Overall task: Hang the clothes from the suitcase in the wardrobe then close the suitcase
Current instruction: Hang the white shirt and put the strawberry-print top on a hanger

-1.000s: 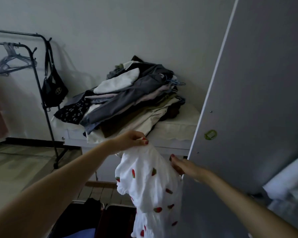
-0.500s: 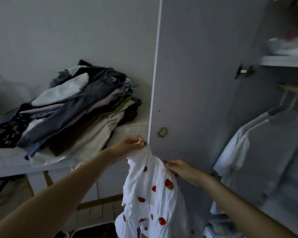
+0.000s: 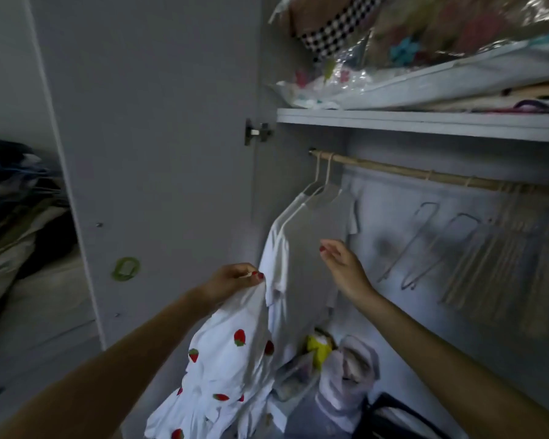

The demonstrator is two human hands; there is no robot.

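My left hand (image 3: 235,279) pinches the top of a white garment with red strawberries (image 3: 225,369), which hangs down in front of the open wardrobe. My right hand (image 3: 343,264) is raised inside the wardrobe with relaxed fingers and holds nothing. It hovers in front of two white shirts (image 3: 301,248) that hang on hangers at the left end of a wooden rail (image 3: 425,174). Several empty hangers (image 3: 476,248) hang further right on the rail. The suitcase is out of view.
The open wardrobe door (image 3: 159,153) stands at the left. A shelf (image 3: 425,122) above the rail carries bagged bedding. Bags and a yellow item (image 3: 320,350) lie on the wardrobe floor. A pile of clothes (image 3: 16,217) lies at the far left.
My view has swung right, from the clothes pile to the wardrobe's inside. My right hand has let go of the strawberry garment and risen toward the hanging shirts. My left hand keeps its hold.
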